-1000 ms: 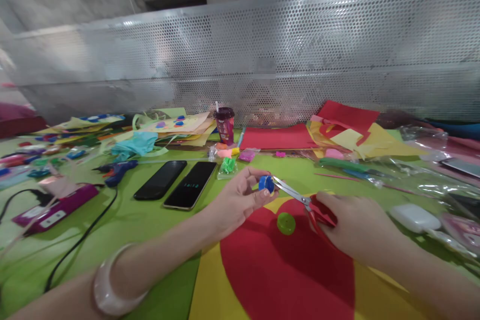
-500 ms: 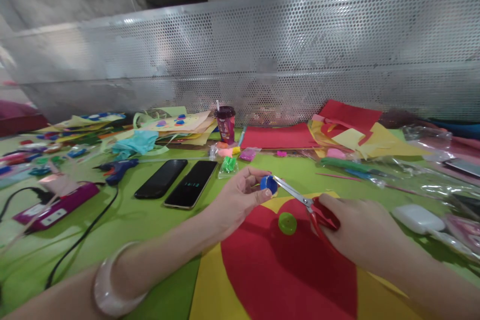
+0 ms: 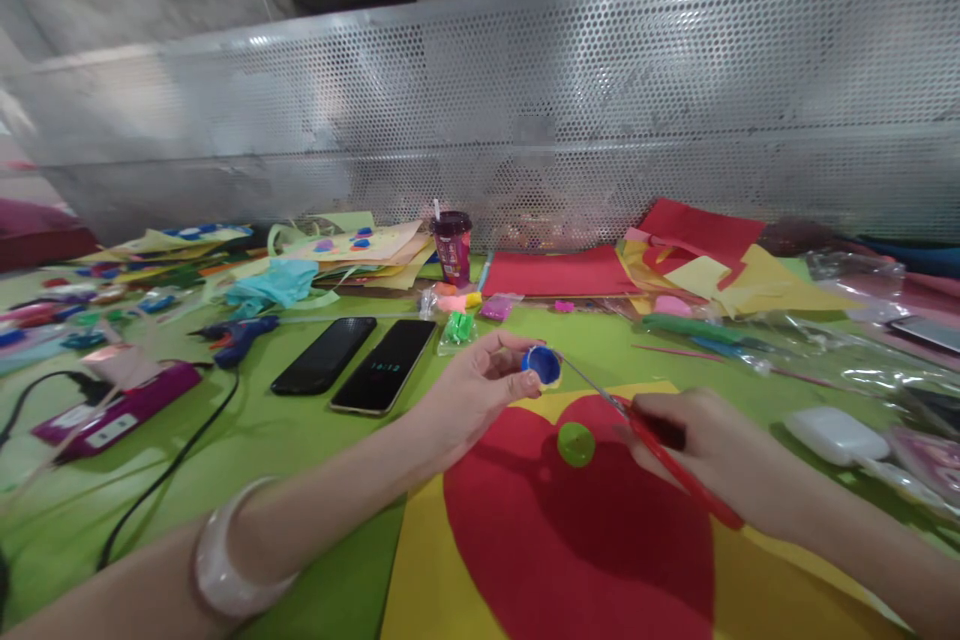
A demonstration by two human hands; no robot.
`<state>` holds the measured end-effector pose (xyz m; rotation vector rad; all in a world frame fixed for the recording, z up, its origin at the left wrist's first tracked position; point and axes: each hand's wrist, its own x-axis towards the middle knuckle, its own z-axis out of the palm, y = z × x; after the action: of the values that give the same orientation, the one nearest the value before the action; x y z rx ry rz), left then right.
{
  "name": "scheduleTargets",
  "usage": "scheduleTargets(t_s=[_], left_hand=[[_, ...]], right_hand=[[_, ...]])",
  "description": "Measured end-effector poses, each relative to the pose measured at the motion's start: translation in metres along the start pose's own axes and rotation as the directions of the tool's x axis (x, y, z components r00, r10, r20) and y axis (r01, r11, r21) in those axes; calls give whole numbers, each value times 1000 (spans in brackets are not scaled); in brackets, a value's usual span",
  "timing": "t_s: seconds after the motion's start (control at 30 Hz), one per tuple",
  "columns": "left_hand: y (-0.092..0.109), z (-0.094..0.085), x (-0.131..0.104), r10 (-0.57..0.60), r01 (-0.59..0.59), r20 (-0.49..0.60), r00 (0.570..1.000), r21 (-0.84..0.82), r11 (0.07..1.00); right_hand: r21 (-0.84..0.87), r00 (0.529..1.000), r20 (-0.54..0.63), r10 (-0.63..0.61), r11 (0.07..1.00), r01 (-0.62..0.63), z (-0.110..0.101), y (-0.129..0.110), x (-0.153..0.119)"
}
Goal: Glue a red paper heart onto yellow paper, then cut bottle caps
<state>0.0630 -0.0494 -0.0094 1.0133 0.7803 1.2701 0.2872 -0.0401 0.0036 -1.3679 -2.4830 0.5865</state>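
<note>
Between the thumb and fingers of my left hand (image 3: 487, 382) is a small blue bottle cap (image 3: 541, 367), its hollow side turned partly toward me. My right hand (image 3: 709, 445) grips red-handled scissors (image 3: 679, 465). Their thin metal blades point up and left, with the tips just right of the cap; whether they touch it I cannot tell. Below both hands lies a large red paper heart (image 3: 577, 530) on a yellow sheet (image 3: 420, 570). A green bottle cap (image 3: 576, 444) rests near the top of the heart.
Two phones (image 3: 324, 355) lie left of my left hand, near a glue gun (image 3: 238, 340) and a purple power strip (image 3: 120, 415) with a black cord. A lidded drink cup (image 3: 453, 250) stands behind. Rightward are a white case (image 3: 836, 435) and clear plastic wrappers (image 3: 832, 360).
My left hand has turned the blue cap so more of its inside faces me. The scissors have rotated edge-on, and their handles have swung right with my right hand.
</note>
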Motion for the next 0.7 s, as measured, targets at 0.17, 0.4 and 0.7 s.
scheduleTargets(t_s=[0.17,0.4,0.7], left_hand=[[-2,-2,1,25,-25,-6,1000,-26,999],[-4,-1,0,37,-37,9,999,-10,999],[-7,-7,-2,70,-69,2,998,149,986]], right_hand=[[-34,1000,-15,4,999,-4,0,-4,0],[-557,973,-202,-108,830,-24,8,11,1],[-685,970,-212,-122,726,-59,6,10,-4]])
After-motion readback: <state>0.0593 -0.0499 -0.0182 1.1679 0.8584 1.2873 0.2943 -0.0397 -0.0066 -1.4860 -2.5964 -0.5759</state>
